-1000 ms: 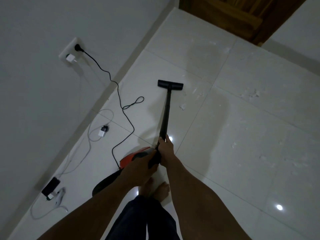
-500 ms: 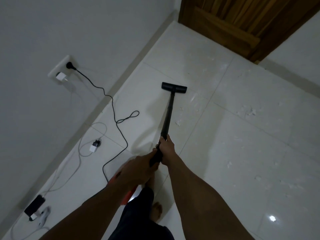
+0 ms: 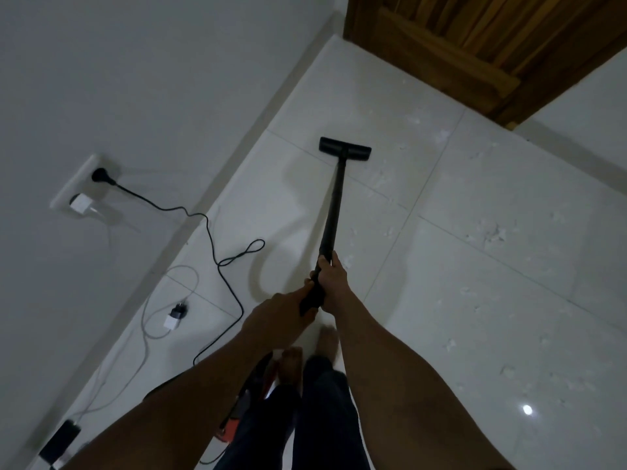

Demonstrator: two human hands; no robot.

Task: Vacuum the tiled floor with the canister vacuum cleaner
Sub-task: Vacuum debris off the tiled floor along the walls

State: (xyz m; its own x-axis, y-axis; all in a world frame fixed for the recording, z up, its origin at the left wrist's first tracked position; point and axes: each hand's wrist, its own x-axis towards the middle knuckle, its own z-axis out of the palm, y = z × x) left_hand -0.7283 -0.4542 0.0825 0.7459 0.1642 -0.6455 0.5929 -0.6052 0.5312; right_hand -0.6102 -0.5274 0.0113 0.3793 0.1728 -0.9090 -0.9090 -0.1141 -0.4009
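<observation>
Black wand (image 3: 334,212) gripped by both hands: right hand (image 3: 331,279) closed around shaft, left hand (image 3: 281,312) closed around lower end just behind. Floor nozzle (image 3: 345,149) laid flat on white tiled floor (image 3: 475,266), near wooden door (image 3: 475,45). Red canister (image 3: 251,401) partly hidden behind legs. White debris (image 3: 492,234) scattered on tiles at right.

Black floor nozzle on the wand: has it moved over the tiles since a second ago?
Yes. The black floor nozzle has gone forward across a grout line, toward the wooden door.

I see the floor nozzle (image 3: 345,149) on the tiled floor (image 3: 475,266) ahead, wall socket (image 3: 79,188) left, wooden door (image 3: 475,45) beyond.
</observation>
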